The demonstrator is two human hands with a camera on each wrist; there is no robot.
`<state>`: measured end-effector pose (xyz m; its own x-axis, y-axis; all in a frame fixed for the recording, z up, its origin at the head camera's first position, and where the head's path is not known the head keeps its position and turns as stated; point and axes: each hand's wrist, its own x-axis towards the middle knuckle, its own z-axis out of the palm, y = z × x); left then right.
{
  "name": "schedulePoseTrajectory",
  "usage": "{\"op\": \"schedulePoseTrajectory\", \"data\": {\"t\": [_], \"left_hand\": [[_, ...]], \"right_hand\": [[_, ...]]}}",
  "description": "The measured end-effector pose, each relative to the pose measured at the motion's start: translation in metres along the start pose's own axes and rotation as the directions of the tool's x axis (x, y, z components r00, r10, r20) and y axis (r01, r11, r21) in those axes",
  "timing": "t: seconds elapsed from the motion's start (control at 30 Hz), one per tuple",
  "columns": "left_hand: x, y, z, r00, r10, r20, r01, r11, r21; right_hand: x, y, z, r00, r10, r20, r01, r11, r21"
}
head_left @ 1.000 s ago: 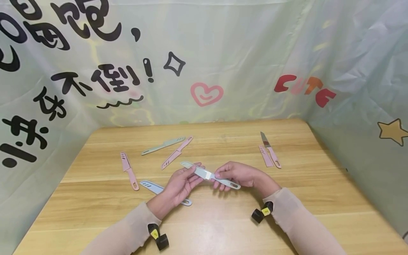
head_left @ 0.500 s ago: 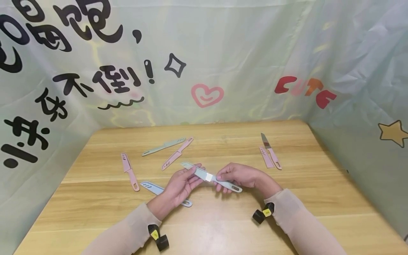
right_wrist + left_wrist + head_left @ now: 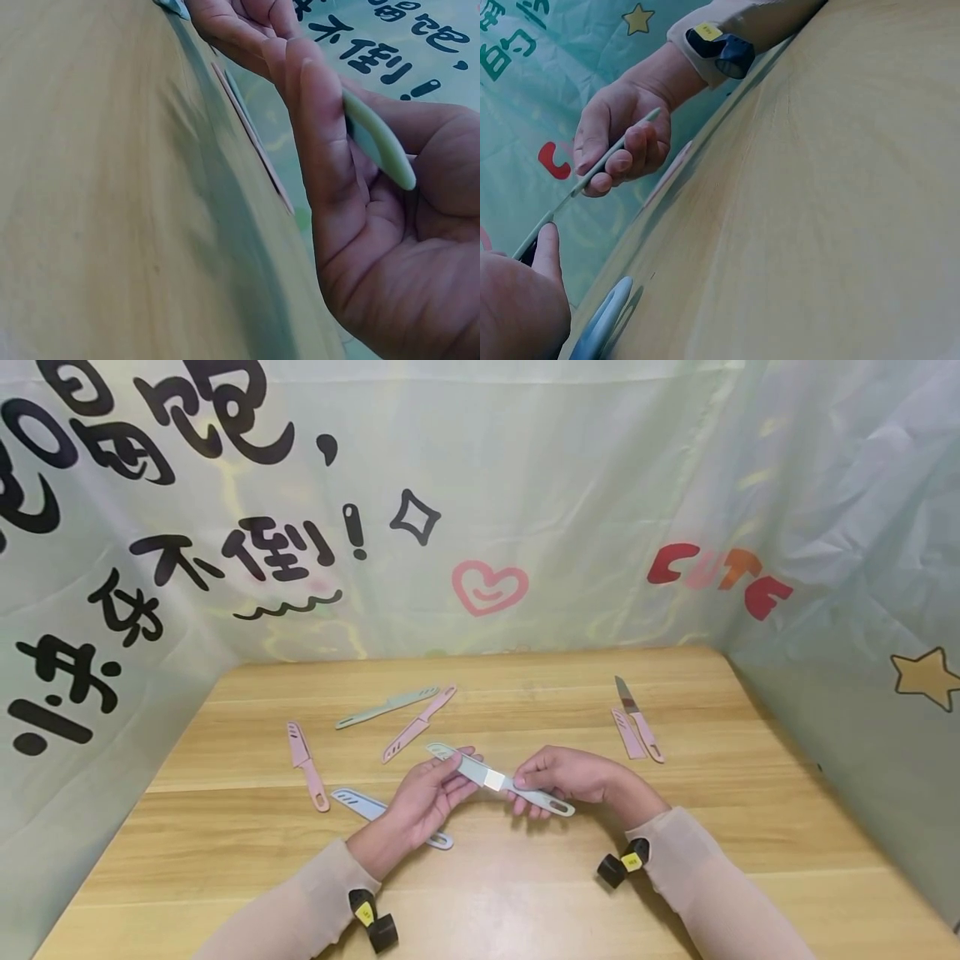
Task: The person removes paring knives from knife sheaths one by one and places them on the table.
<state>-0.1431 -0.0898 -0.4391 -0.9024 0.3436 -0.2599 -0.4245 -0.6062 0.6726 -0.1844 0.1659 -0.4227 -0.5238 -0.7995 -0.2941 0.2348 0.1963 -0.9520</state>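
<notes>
Find the pale green knife (image 3: 536, 797) up in the air above the worktop (image 3: 517, 897), slanting down from sheathed tip to bare handle. See the left grip (image 3: 426, 789) pinching the matching sheath (image 3: 471, 767) between thumb and fingers, and the right grip (image 3: 566, 774) pinching the handle near its blade end. Note a short stretch of exposed blade (image 3: 493, 779) between sheath and handle — shiny, probably smooth metal, best treated as sharp.

Judging by the slim profile in the left wrist view, probably light, easily borne by a pinch. Likely stiff along handle and blade, perhaps slightly springy in the thin sheath. Looks like moulded plastic, so expect a somewhat slippery surface rather than a fragile one. Allow for some drag of sheath on blade, and for a sudden slip under a hard pull.

Take hold of the handle across its flat sides, behind the exposed metal. Support the sheath by its flat faces, clear of the open mouth; squeeze lightly — at the risk, otherwise, of clamping it onto the blade. Mind the blue knife (image 3: 358, 802), lying on the worktop and partly hidden by the left wrist (image 3: 378, 850).
</notes>
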Motion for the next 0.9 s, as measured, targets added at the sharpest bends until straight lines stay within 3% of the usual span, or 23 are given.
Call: {"op": "schedulePoseTrajectory", "data": {"t": [0.9], "left_hand": [[0.0018, 0.0023, -0.0034, 1.0, 0.02, -0.022, -0.02, 0.999, -0.029]], "right_hand": [[-0.0086, -0.0044, -0.0088, 1.0, 0.008, 0.005, -0.007, 0.998, -0.066]]}}
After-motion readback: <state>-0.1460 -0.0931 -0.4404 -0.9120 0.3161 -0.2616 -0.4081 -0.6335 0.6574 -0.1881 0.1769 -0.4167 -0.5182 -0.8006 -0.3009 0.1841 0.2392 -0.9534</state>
